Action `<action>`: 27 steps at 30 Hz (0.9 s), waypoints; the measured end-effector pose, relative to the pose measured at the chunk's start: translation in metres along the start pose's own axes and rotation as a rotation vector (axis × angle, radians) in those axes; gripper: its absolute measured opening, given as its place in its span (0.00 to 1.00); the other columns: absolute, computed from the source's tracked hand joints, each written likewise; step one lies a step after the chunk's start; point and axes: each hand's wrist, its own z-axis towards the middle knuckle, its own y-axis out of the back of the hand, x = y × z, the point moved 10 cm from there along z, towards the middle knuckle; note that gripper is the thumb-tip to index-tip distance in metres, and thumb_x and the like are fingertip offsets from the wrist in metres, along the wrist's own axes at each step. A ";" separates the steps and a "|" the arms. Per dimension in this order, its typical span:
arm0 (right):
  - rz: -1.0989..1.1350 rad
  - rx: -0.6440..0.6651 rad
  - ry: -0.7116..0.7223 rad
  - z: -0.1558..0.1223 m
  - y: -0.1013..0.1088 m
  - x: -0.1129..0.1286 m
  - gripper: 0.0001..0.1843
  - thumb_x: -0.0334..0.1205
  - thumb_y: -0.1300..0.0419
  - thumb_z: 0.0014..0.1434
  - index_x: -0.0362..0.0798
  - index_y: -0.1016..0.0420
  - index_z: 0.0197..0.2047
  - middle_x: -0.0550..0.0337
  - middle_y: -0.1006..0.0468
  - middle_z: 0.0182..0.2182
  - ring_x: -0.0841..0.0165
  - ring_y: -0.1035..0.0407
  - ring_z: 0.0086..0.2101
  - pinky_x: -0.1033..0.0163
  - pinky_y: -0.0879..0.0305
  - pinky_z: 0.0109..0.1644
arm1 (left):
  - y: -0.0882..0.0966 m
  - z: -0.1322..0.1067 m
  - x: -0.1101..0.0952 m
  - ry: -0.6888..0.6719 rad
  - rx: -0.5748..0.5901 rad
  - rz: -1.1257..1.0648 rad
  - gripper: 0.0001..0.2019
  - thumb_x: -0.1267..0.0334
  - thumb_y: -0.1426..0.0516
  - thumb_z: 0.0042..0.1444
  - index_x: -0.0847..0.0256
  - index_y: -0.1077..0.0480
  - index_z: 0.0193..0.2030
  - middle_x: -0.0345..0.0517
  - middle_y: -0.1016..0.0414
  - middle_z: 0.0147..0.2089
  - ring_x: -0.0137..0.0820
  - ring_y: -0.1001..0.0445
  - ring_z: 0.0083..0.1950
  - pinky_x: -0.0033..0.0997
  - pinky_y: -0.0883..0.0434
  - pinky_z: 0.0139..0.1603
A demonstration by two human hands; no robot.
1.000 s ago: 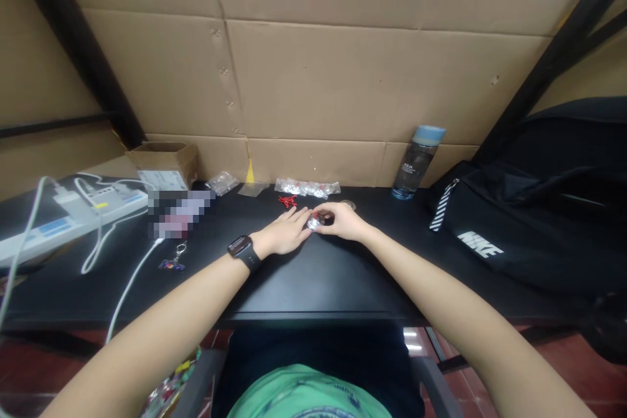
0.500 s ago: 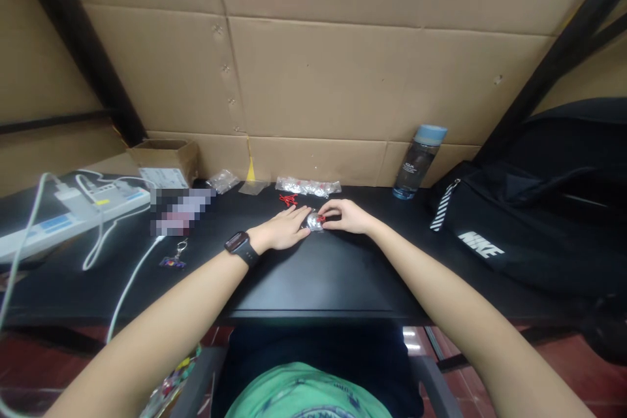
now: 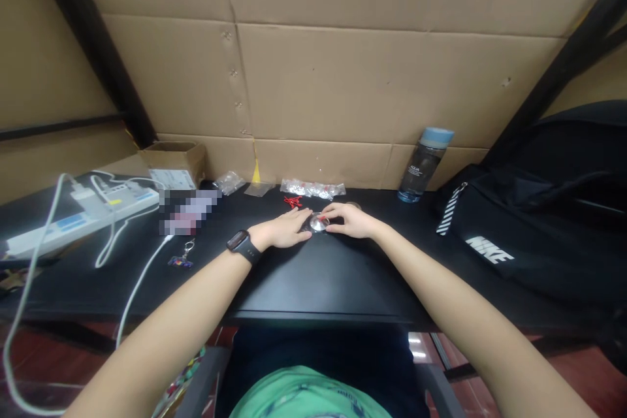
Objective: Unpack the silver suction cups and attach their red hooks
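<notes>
Between my hands on the black desk lies a shiny silver round disc [image 3: 318, 223], apparently in or on clear plastic, its right edge partly covered. My left hand [image 3: 285, 230] rests flat with fingers stretched out, thumb and fingertips around the disc's left side. My right hand [image 3: 351, 221] is curled over the right side, its fingertips closed at a small red piece [image 3: 322, 217] above the disc. Its exact shape is too small to tell. Just beyond my left fingertips sits a loose pile of thin red pieces [image 3: 292, 201].
Behind lie a long clear plastic packet [image 3: 313, 189] and crumpled clear bags [image 3: 228, 183]. To the left are a white power strip [image 3: 85, 219] with cables, an open cardboard box [image 3: 174, 160] and a keychain [image 3: 181, 261]. A water bottle [image 3: 424, 166] and black bag [image 3: 519, 222] stand right.
The view has shifted slightly. Around the disc, the plastic looks flatter and more of the round silver face shows. Less red shows at my right fingertips; my left hand stays flat.
</notes>
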 end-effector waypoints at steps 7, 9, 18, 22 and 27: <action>0.141 -0.164 -0.191 -0.001 0.003 -0.010 0.17 0.42 0.30 0.56 0.51 0.19 0.49 0.59 0.16 0.43 0.62 0.21 0.46 0.60 0.29 0.54 | 0.002 0.000 0.001 -0.003 -0.015 -0.017 0.38 0.48 0.51 0.66 0.70 0.55 0.76 0.61 0.57 0.78 0.48 0.58 0.78 0.44 0.52 0.76; 0.160 -0.218 -0.235 -0.002 0.004 -0.015 0.15 0.44 0.28 0.53 0.51 0.19 0.44 0.60 0.15 0.40 0.62 0.20 0.45 0.61 0.28 0.52 | 0.002 0.000 0.002 -0.001 -0.010 -0.018 0.39 0.48 0.51 0.66 0.71 0.56 0.76 0.62 0.57 0.78 0.47 0.59 0.78 0.44 0.53 0.76; 0.258 -0.278 -0.320 -0.004 0.000 -0.038 0.19 0.48 0.27 0.49 0.49 0.15 0.43 0.54 0.15 0.41 0.58 0.19 0.42 0.56 0.25 0.51 | 0.002 0.002 0.006 -0.021 -0.048 -0.055 0.38 0.48 0.49 0.65 0.67 0.54 0.75 0.60 0.55 0.77 0.46 0.57 0.78 0.45 0.51 0.75; 0.131 -0.261 -0.249 -0.003 0.001 -0.028 0.12 0.46 0.30 0.55 0.52 0.14 0.42 0.54 0.17 0.48 0.58 0.22 0.48 0.53 0.30 0.58 | 0.001 0.001 0.011 0.016 -0.042 -0.071 0.43 0.46 0.49 0.63 0.70 0.58 0.76 0.62 0.58 0.78 0.47 0.57 0.78 0.44 0.52 0.76; -0.051 -0.099 -0.201 -0.001 -0.015 -0.010 0.16 0.39 0.40 0.65 0.57 0.19 0.54 0.54 0.27 0.62 0.56 0.33 0.60 0.45 0.43 0.67 | 0.006 0.001 0.011 -0.028 -0.086 -0.126 0.43 0.45 0.47 0.62 0.69 0.56 0.76 0.62 0.56 0.77 0.47 0.53 0.77 0.43 0.49 0.75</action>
